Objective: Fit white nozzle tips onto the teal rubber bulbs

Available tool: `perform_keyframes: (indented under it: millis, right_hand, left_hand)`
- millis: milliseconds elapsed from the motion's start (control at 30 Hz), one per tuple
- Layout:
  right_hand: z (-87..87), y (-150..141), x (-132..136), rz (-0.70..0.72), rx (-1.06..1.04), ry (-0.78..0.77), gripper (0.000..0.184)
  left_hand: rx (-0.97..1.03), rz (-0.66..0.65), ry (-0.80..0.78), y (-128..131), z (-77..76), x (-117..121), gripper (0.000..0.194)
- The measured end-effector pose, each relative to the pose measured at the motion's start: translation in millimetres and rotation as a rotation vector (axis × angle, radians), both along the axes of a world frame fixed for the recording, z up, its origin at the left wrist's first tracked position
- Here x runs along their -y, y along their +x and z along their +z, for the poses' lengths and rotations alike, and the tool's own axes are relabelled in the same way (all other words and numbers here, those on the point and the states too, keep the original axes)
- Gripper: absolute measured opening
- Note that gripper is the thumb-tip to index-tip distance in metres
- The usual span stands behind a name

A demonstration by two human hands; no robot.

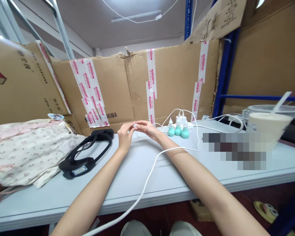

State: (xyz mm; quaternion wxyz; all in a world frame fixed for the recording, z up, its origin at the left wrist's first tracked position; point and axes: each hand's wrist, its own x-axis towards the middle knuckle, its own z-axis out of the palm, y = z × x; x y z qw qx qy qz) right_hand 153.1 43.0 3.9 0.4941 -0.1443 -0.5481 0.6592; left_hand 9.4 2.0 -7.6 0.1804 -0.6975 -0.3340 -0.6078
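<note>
L hand (124, 133) and R hand (149, 128), fingers nearly closed, pinch one small whitish piece (134, 125), shape unclear; step prob. is fine handling, next needing steady grip.

Squeeze bulbs (178, 131) stand right of the headset (88, 162).

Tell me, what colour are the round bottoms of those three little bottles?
The round bottoms are minty blue-green, clearest in the head view.

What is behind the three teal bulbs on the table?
Behind the teal bulbs, a white plug block shows in part, then a cardboard wall. What the bulbs cover of the block's lower front cannot be seen.
</note>
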Motion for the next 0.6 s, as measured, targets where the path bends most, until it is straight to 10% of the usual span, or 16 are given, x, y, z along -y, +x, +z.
perform_keyframes:
  millis: [300, 600]
  right_hand:
    - [-2.2, 3, 7, 0.282, 0.051, 0.082, 0.037]
    - [4.9, 13, -5, -0.1, 0.216, 0.102, 0.022]
  left_hand:
    - [0.043, 0.038, -0.111, 0, -2.2, 2, 0.016]
    - [-0.027, 0.299, -0.217, 1, 3.4, 1, 0.035]
